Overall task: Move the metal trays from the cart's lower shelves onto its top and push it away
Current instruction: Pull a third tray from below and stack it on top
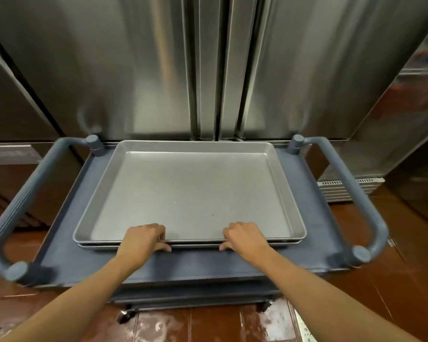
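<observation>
Head view: I see my left hand (143,239) and right hand (245,238) clamped on the near rim of the top tray (190,191), fingers over, thumbs under. Two stacked trays rest on the cart top (195,265). Steel refrigerator doors (208,70) stand at 12 o'clock.

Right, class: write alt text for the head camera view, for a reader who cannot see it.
Two bare hands, left hand and right hand, grip the near edge of a stack of metal trays lying on top of a blue-grey cart. Curved handles flank the cart, and steel refrigerator doors stand behind it, above a reddish tiled floor.
</observation>
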A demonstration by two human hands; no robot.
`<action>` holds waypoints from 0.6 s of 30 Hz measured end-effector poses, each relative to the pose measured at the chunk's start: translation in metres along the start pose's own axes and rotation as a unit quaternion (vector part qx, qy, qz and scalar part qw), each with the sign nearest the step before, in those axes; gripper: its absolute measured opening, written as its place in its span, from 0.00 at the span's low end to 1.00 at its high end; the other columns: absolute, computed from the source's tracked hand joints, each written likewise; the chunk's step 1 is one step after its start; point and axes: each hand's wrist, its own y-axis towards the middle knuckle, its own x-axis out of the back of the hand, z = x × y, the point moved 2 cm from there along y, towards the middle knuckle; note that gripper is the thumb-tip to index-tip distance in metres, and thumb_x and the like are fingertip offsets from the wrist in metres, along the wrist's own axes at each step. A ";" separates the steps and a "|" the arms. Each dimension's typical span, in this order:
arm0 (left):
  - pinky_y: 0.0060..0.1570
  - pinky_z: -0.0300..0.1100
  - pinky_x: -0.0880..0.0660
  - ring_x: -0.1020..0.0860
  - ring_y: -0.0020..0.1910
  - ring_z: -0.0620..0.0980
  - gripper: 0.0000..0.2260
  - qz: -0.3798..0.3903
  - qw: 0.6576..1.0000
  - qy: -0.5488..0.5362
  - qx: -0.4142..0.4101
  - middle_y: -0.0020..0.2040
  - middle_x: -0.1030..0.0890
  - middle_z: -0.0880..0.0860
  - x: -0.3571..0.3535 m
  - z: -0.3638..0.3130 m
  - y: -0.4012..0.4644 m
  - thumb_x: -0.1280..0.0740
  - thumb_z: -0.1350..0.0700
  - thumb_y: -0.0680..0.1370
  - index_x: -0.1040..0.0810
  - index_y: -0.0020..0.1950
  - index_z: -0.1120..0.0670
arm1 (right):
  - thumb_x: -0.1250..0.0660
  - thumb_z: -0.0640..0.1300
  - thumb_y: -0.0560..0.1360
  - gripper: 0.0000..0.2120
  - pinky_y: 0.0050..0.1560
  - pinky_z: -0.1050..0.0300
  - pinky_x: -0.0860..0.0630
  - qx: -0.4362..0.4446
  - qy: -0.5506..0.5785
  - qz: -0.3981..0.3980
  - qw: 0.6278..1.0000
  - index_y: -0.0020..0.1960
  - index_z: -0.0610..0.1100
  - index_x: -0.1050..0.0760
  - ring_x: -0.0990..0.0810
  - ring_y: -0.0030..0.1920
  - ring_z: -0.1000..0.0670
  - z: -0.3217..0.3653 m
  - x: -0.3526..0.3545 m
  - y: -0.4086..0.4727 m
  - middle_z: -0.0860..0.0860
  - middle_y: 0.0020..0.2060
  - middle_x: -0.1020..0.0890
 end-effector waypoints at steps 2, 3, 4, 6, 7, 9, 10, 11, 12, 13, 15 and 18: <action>0.36 0.40 0.33 0.20 0.43 0.48 0.20 -0.003 0.997 -0.073 0.027 0.42 0.17 0.46 -0.007 0.002 -0.004 0.32 0.32 0.69 0.22 0.45 0.49 | 0.36 0.59 0.76 0.22 0.43 0.50 0.29 -0.016 0.021 0.032 0.999 0.53 0.39 0.23 0.21 0.52 0.40 -0.002 -0.006 0.000 0.42 0.52 0.19; 0.37 0.40 0.33 0.20 0.43 0.48 0.20 -0.005 0.994 -0.097 0.039 0.42 0.17 0.46 -0.009 0.003 -0.005 0.32 0.32 0.69 0.22 0.45 0.49 | 0.37 0.59 0.76 0.22 0.46 0.50 0.28 -0.023 0.033 0.039 0.998 0.54 0.39 0.23 0.21 0.52 0.41 -0.002 -0.009 -0.001 0.42 0.52 0.19; 0.37 0.40 0.32 0.20 0.43 0.48 0.20 -0.002 0.993 -0.109 0.043 0.43 0.17 0.46 -0.011 0.002 -0.006 0.32 0.32 0.70 0.22 0.45 0.49 | 0.37 0.58 0.76 0.22 0.47 0.49 0.27 -0.029 0.042 0.041 0.998 0.55 0.39 0.23 0.22 0.52 0.42 -0.002 -0.011 -0.003 0.42 0.53 0.19; 0.39 0.41 0.29 0.20 0.42 0.48 0.19 0.015 0.993 -0.107 0.040 0.43 0.16 0.46 -0.012 0.001 -0.007 0.34 0.32 0.71 0.22 0.45 0.48 | 0.37 0.57 0.77 0.22 0.48 0.48 0.27 -0.035 0.051 0.038 0.997 0.55 0.38 0.23 0.22 0.53 0.42 0.000 -0.011 -0.004 0.43 0.53 0.20; 0.40 0.41 0.28 0.21 0.42 0.48 0.19 0.022 0.993 -0.105 0.039 0.43 0.17 0.46 -0.012 0.000 -0.006 0.35 0.33 0.72 0.21 0.45 0.48 | 0.37 0.57 0.77 0.22 0.48 0.48 0.27 -0.035 0.051 0.037 0.997 0.56 0.38 0.23 0.22 0.53 0.42 0.000 -0.011 -0.005 0.43 0.53 0.20; 0.39 0.41 0.29 0.21 0.42 0.48 0.19 0.032 0.993 -0.109 0.041 0.44 0.17 0.47 -0.010 0.000 -0.004 0.34 0.33 0.72 0.21 0.45 0.48 | 0.37 0.57 0.77 0.22 0.48 0.49 0.27 -0.037 0.051 0.036 0.997 0.56 0.38 0.24 0.22 0.53 0.42 0.001 -0.009 -0.005 0.42 0.53 0.20; 0.39 0.40 0.30 0.21 0.42 0.48 0.18 0.035 0.993 -0.108 0.042 0.44 0.16 0.47 -0.010 0.000 -0.003 0.34 0.33 0.72 0.21 0.45 0.48 | 0.37 0.57 0.77 0.21 0.47 0.49 0.27 -0.038 0.051 0.036 0.997 0.56 0.38 0.24 0.22 0.52 0.42 0.001 -0.008 -0.006 0.42 0.53 0.20; 0.38 0.40 0.31 0.21 0.42 0.48 0.18 0.037 0.993 -0.106 0.044 0.44 0.16 0.47 -0.010 0.001 -0.003 0.34 0.34 0.72 0.21 0.44 0.48 | 0.38 0.57 0.78 0.21 0.46 0.50 0.28 -0.039 0.051 0.036 0.997 0.55 0.38 0.24 0.22 0.52 0.43 0.002 -0.008 -0.007 0.42 0.52 0.20; 0.38 0.40 0.31 0.21 0.41 0.47 0.17 0.037 0.993 -0.106 0.045 0.43 0.16 0.47 -0.010 0.000 -0.003 0.34 0.34 0.72 0.22 0.44 0.47 | 0.38 0.56 0.78 0.21 0.45 0.51 0.28 -0.038 0.051 0.034 0.997 0.55 0.38 0.24 0.22 0.51 0.43 0.002 -0.008 -0.007 0.43 0.52 0.20; 0.38 0.40 0.31 0.21 0.41 0.47 0.17 0.033 0.993 -0.105 0.046 0.43 0.17 0.47 -0.011 0.000 -0.004 0.34 0.34 0.72 0.22 0.44 0.47 | 0.38 0.56 0.78 0.20 0.44 0.51 0.29 -0.039 0.051 0.031 0.997 0.54 0.38 0.23 0.22 0.50 0.43 0.003 -0.009 -0.008 0.43 0.51 0.20; 0.37 0.40 0.31 0.21 0.40 0.47 0.17 0.017 0.993 -0.107 0.050 0.42 0.17 0.46 -0.013 -0.001 -0.006 0.34 0.34 0.73 0.22 0.43 0.48 | 0.38 0.55 0.78 0.19 0.43 0.52 0.29 -0.041 0.053 0.026 0.997 0.53 0.39 0.23 0.22 0.49 0.44 0.004 -0.010 -0.010 0.43 0.50 0.20; 0.37 0.40 0.32 0.22 0.40 0.48 0.16 0.001 0.991 -0.117 0.058 0.42 0.17 0.47 -0.018 -0.002 -0.010 0.34 0.35 0.74 0.23 0.43 0.48 | 0.39 0.55 0.79 0.19 0.44 0.51 0.28 -0.047 0.055 0.022 0.997 0.53 0.39 0.23 0.22 0.49 0.44 0.004 -0.012 -0.011 0.43 0.50 0.20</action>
